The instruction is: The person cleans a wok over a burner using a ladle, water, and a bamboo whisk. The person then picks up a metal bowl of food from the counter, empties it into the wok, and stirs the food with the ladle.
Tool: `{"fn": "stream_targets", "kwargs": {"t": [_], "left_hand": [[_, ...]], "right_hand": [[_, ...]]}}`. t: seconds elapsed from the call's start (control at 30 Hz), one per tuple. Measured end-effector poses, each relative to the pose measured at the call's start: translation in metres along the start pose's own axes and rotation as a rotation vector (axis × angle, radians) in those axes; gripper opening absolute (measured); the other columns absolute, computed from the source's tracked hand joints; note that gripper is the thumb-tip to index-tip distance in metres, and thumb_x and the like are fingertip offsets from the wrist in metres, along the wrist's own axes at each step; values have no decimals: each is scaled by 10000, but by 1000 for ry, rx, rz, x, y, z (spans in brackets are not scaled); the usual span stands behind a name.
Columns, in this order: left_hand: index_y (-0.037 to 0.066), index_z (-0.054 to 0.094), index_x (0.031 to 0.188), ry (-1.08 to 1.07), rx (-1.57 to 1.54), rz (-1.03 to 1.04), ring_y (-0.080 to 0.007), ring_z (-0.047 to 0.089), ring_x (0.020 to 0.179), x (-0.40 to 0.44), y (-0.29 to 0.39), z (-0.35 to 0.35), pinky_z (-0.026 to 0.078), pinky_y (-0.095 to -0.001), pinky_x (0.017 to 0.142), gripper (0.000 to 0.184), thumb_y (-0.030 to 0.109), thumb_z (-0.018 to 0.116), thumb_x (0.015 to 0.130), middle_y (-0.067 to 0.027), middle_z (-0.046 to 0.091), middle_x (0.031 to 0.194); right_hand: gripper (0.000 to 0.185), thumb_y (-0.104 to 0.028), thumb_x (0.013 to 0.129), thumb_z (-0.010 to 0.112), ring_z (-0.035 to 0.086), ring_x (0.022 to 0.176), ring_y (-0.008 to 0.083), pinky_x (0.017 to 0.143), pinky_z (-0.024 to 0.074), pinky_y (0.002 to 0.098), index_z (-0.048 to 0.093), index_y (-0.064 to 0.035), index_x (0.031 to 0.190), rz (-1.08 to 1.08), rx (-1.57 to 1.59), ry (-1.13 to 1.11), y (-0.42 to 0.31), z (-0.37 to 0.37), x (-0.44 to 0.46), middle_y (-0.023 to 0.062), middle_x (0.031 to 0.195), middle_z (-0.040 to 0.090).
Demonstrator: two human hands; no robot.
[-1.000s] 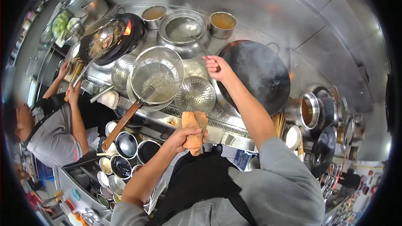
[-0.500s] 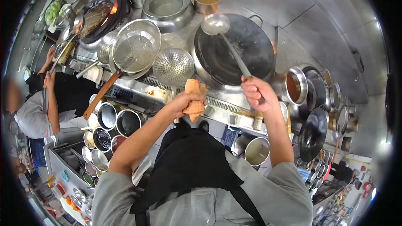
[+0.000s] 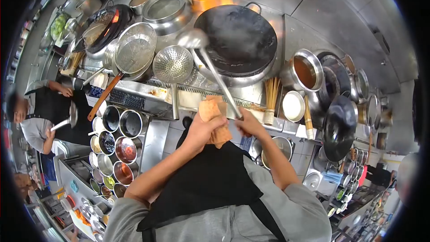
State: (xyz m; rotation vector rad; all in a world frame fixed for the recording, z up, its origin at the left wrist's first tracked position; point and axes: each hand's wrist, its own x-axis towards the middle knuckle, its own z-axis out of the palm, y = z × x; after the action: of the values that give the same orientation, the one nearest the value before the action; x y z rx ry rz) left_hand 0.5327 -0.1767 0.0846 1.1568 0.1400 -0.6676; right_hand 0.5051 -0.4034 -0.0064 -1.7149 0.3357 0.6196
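Note:
My left hand [image 3: 201, 132] is closed on a folded orange-brown cloth [image 3: 214, 118] in front of the stove's edge. My right hand [image 3: 251, 123] grips the handle of a metal ladle [image 3: 219, 78], just right of the cloth. The ladle's bowl hangs at the left rim of a large black wok [image 3: 237, 40]. Steam rises from the wok, and flames show behind it. A perforated skimmer [image 3: 173, 64] lies left of the ladle, and a wire strainer [image 3: 135, 48] with a wooden handle is further left.
Sauce containers [image 3: 131, 123] stand at the lower left. A bamboo brush [image 3: 271, 101], a white bowl [image 3: 293, 106] and a pot of brown liquid [image 3: 305, 71] are at the right. A co-worker [image 3: 45, 112] stands at the far left beside another wok [image 3: 105, 27].
The ladle has moved from the water pot over the wok to its left rim. My right hand has come down beside the cloth. Flames have flared behind the wok, and the view has shifted.

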Motion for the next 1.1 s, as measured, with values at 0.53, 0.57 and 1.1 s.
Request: {"fn": "stream_targets", "kwargs": {"t": [0.53,0.57,1.1], "left_hand": [[-15,593,1171,203,-110,54,-214,711,903,-22,-5,0,597,-365,777,300,43,702,898,-101,689,996],[-5,583,1195,186,-100,50,-211,705,885,-23,-2,2,599,-364,762,306,50,684,911,-101,691,975],[40,521,1272,184,1177,629,-419,675,1014,187,-25,-68,550,-461,926,547,376,737,899,-193,684,1084]], "right_hand": [[241,-259,929,629,701,748,288,676,544,429,707,-40,994,-429,-361,150,146,58,117,151,780,710],[256,-278,926,634,684,837,339,760,533,453,716,-42,981,-445,-317,362,152,36,117,172,855,711],[507,-310,886,751,661,965,226,840,517,374,617,35,1232,-36,15,904,161,-71,18,154,1055,702]]}}
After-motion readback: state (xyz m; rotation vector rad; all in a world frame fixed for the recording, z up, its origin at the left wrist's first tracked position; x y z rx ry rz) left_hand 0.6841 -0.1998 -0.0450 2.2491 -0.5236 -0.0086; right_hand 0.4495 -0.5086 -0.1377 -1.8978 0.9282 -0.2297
